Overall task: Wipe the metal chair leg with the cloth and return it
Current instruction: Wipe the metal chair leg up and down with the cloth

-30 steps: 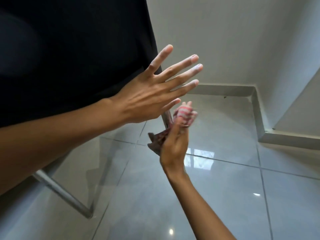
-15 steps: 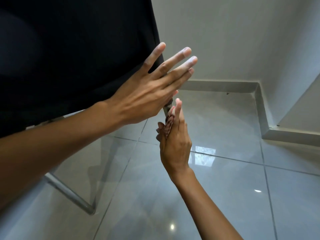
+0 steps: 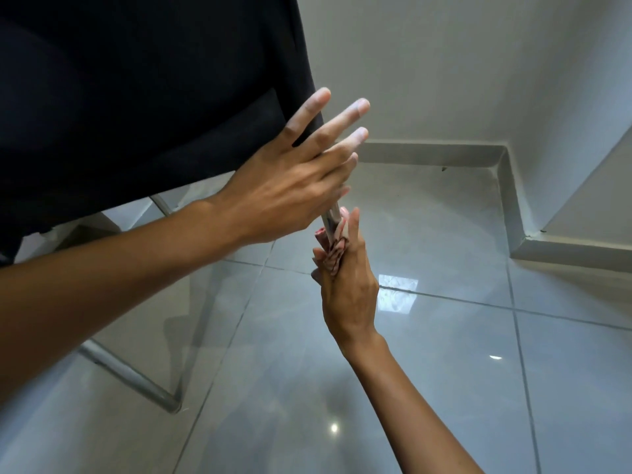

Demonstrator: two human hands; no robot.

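A black chair fills the upper left. Its thin metal chair leg runs down from the seat's right corner and shows as a short shiny stretch between my hands. My right hand is wrapped around the leg with a pink and white cloth bunched in its grip against the metal. My left hand hovers just above, fingers spread, its palm side near the leg and the seat corner; whether it touches the leg is hidden.
Another metal chair leg slants down to the glossy grey tiled floor at lower left. A white wall with a grey skirting board forms a corner at the right.
My right hand has closed the cloth around the leg and now sits lower on it. My left hand has shifted slightly toward the leg, fingers still spread.
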